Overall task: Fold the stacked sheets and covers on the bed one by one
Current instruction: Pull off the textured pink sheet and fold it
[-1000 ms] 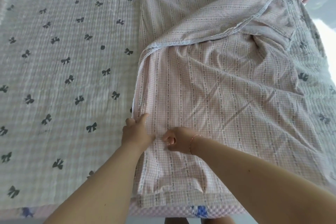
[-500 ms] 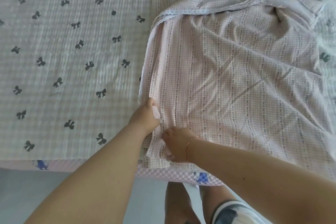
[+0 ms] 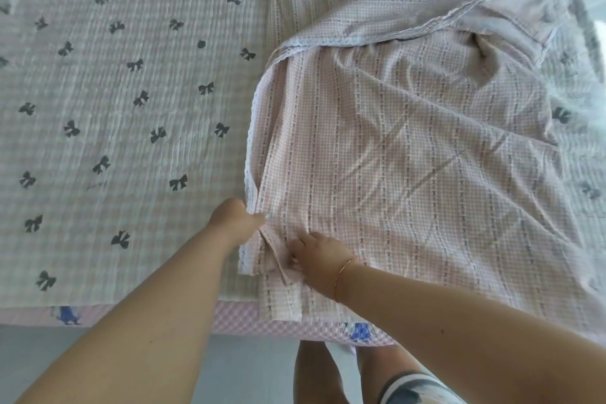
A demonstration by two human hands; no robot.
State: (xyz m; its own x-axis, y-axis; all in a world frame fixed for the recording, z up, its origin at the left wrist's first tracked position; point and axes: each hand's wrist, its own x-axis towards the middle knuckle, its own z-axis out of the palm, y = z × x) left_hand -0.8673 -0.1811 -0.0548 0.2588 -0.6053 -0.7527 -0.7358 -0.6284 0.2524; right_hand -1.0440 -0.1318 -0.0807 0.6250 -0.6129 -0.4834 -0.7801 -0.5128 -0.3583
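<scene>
A pink checked sheet (image 3: 410, 147) with dark dotted stripes and a lace-trimmed edge lies folded over on the right half of the bed. My left hand (image 3: 234, 218) pinches its lace-trimmed left edge near the bed's front. My right hand (image 3: 316, 256), with a thin bracelet on the wrist, grips a fold of the same sheet just to the right of the left hand. A flap of the sheet is turned back at the upper right, showing its lace hem (image 3: 328, 41).
A pale quilted cover with dark bow prints (image 3: 114, 125) spreads over the left of the bed. The pink mattress edge (image 3: 242, 316) runs along the front. Below it are grey floor and my legs (image 3: 328, 371).
The view has shifted back toward the bed's front edge. Both hands have slid down the sheet's left edge toward the front, staying close together on the fabric.
</scene>
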